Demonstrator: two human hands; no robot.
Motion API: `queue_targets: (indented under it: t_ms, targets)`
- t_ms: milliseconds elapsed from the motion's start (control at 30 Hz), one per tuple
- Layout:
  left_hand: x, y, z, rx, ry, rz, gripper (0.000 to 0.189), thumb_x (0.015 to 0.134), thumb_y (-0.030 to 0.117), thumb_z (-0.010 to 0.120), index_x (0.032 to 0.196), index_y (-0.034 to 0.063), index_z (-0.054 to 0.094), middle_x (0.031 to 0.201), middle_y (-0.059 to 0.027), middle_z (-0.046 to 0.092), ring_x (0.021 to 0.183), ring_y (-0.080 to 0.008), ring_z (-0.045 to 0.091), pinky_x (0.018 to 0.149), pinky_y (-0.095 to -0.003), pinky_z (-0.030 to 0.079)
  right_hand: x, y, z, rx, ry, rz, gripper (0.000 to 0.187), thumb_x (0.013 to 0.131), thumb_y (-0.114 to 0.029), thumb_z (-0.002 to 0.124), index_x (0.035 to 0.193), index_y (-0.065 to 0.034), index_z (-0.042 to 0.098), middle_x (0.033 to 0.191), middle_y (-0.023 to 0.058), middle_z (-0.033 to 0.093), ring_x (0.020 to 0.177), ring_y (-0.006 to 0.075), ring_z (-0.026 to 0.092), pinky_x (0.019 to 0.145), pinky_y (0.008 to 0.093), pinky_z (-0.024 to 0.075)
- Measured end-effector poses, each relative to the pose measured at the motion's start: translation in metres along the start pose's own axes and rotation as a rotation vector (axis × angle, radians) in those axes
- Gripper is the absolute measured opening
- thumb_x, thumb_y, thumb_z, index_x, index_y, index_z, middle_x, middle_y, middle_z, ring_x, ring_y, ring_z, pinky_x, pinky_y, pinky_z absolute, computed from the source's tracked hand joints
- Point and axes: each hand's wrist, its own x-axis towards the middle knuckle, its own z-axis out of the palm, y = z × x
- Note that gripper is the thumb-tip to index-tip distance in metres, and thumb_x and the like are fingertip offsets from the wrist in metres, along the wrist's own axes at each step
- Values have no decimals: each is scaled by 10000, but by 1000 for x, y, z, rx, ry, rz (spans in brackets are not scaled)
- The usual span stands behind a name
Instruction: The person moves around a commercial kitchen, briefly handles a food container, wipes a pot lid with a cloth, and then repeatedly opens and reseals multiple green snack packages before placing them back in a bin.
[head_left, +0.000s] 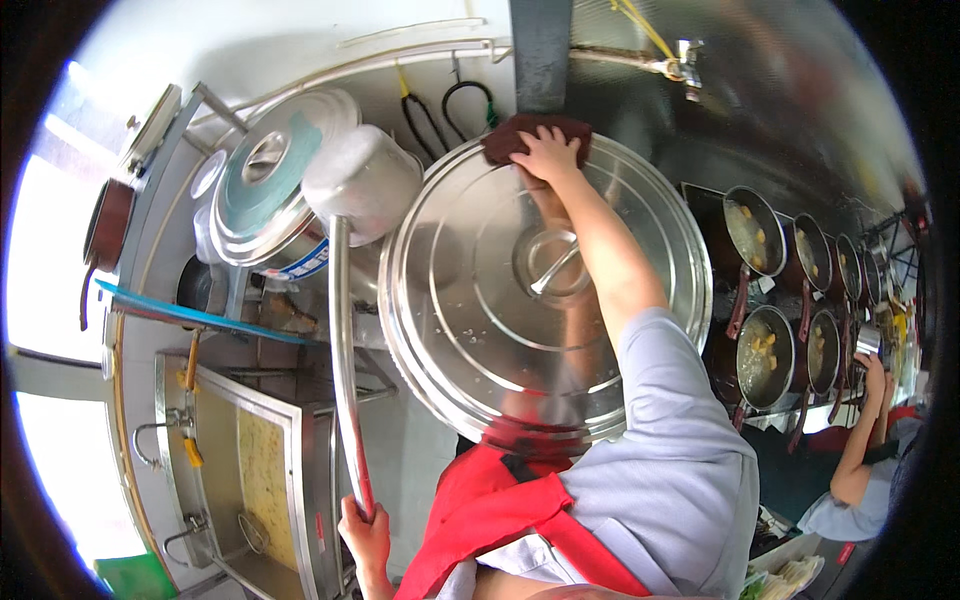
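Note:
In my left hand (367, 536) is the long metal handle of a large ladle (364, 180), its deep aluminium bowl raised at upper left. A wide round stainless-steel lid (465, 292) with a bar handle (555, 268) at its centre lies before me, covering what is under it. My right arm reaches across this lid. At the far rim, my right hand (551, 154) presses a folded dark maroon cloth (499, 142), fingers spread over it. A few drops or crumbs dot the lid's surface.
Left of the lid stands a lidded steel pot (289, 225). A sink (296, 480) with taps holds cloudy liquid at lower left. On the right, several pans (765, 358) with food in liquid stand in two rows. Beyond them is another person (862, 480). A wall tap (686, 67) hangs above.

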Motion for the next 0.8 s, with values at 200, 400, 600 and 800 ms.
queue_targets:
  t_ms: [200,400,600,800]
  targets:
    - [5,6,-5,-230,92,-15,143,757,-51,542,768,41,433,537,0,435,406,-70,437,376,-240,346,-40,-145,18,148,-132,-531,597,646,-489,671,1189,-252,602,1314,55,482,1254,307,362,990,685,195]
    - [25,19,0,-384,75,-32,161,774,-70,515,788,64,429,551,17,405,375,-66,393,341,-225,304,-146,-149,13,243,-96,-919,431,696,-298,686,1118,-231,631,1303,34,505,1274,269,406,949,543,327]
    - [42,29,-1,-423,-69,31,160,782,-63,512,823,67,428,567,7,407,344,-85,402,307,-235,318,-128,6,-23,58,166,-297,455,710,-306,657,1147,-198,589,1221,75,517,1163,280,455,840,590,395]
    - [61,14,-4,-381,-150,85,141,786,-47,547,816,49,449,592,3,449,422,-63,436,364,-227,359,-169,117,-47,-89,114,443,532,809,-456,555,1290,-244,475,1363,89,419,1258,336,382,919,629,355]
